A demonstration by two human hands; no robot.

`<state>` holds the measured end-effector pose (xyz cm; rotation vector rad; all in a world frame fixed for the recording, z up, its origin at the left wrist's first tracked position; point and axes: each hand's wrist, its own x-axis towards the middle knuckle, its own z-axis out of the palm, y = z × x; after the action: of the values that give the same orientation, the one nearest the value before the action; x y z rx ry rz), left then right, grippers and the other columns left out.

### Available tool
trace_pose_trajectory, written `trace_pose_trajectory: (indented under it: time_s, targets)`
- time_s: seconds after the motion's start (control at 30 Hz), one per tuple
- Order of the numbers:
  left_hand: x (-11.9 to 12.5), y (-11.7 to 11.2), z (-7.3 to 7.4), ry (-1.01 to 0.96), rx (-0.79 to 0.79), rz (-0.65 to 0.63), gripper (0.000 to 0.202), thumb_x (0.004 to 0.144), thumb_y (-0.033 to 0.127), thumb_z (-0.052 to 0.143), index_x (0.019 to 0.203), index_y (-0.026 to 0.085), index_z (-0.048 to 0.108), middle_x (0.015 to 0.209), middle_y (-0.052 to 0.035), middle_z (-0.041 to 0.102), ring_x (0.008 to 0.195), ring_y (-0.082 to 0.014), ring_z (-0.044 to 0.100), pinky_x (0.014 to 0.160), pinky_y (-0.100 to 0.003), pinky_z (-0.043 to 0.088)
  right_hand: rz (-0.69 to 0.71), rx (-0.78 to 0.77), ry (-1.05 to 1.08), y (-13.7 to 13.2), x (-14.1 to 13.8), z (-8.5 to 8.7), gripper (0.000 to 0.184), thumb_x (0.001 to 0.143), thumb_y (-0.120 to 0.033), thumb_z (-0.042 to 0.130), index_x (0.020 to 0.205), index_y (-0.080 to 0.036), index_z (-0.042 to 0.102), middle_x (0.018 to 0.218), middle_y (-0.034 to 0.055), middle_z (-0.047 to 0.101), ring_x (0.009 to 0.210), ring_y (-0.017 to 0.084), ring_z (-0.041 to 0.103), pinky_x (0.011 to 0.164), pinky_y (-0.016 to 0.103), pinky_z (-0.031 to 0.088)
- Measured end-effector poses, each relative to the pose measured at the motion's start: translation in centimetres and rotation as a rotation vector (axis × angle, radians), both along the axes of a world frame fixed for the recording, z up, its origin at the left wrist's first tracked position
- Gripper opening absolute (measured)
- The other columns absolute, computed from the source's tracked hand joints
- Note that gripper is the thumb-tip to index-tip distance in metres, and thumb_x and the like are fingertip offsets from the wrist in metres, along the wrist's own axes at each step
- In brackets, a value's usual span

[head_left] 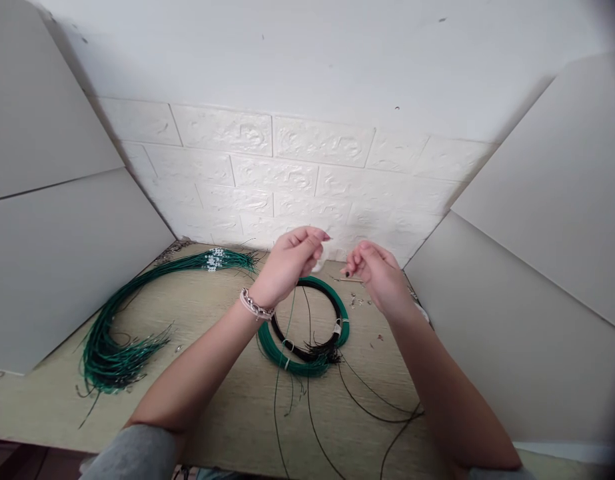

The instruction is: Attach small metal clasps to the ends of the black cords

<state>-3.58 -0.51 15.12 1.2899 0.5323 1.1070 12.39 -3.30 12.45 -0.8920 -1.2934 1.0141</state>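
Note:
My left hand [298,253], with a chain bracelet [256,307] at the wrist, is raised over the table with thumb and fingers pinched together. A thin green cord [291,313] and a thin black cord [308,313] run down from just beneath it. My right hand [376,270] is a short way to the right, its fingers closed in a pinch. Whatever lies between its fingertips is too small to make out. Below the hands lie a coil of green cords [272,350] and, within it, a coil of black cords [287,343], tied with pale bands.
A long bundle of green cords [100,333] with white tags [216,259] curves across the table's left side. Small metal pieces [357,301] and a thin stick [350,280] lie at the right. Grey panels [77,267] and a white brick-pattern wall [277,173] enclose the table.

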Motion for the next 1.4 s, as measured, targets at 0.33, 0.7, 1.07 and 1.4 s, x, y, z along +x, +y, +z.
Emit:
trace_pose_trajectory:
  time_s: [0.33,0.7,1.07,1.4]
  targets:
    - [-1.6,4.2,-0.6,-0.370,-0.294,0.185,0.007,0.079,0.020,0.054,0.079,0.015,0.050,0.057,0.0075,0.036,0.036,0.0002,0.025,0.030,-0.011,0.013,0.215,-0.024,-0.427,-1.6,-3.5,-0.8,0.031,0.083,-0.043,0.047,0.072,-0.017,0.060,0.074,0.0024,0.057,0.066,0.012,0.051,0.063,0.026,0.042]
    - [-2.0,7.0,-3.5,0.324,0.427,0.667,0.016,0.083,0.029,0.045,0.081,0.016,0.055,0.057,0.0032,0.047,0.047,-0.0069,0.041,0.045,-0.018,0.032,0.989,-0.399,0.252,-3.7,-5.6,-1.5,0.032,0.081,-0.043,0.052,0.071,-0.013,0.057,0.083,0.0049,0.060,0.070,0.012,0.059,0.074,0.030,0.048]
    - [-1.6,7.8,-6.7,1.396,0.870,0.460,0.030,0.092,0.029,0.027,0.095,0.014,0.052,0.085,-0.0115,0.063,0.076,-0.0205,0.060,0.063,-0.026,0.040,0.120,-0.060,0.117,-4.6,1.3,4.4,0.033,0.083,-0.049,0.043,0.066,-0.021,0.047,0.062,-0.0004,0.052,0.053,0.013,0.052,0.063,0.035,0.051]
    - [-1.9,8.3,-7.3,1.461,0.843,0.444,0.033,0.092,0.030,0.024,0.097,0.013,0.052,0.086,-0.0126,0.063,0.076,-0.0211,0.060,0.062,-0.027,0.040,-0.095,0.063,0.110,-3.1,1.6,3.9,0.031,0.084,-0.049,0.041,0.071,-0.021,0.047,0.065,-0.0005,0.050,0.059,0.012,0.052,0.063,0.031,0.049]
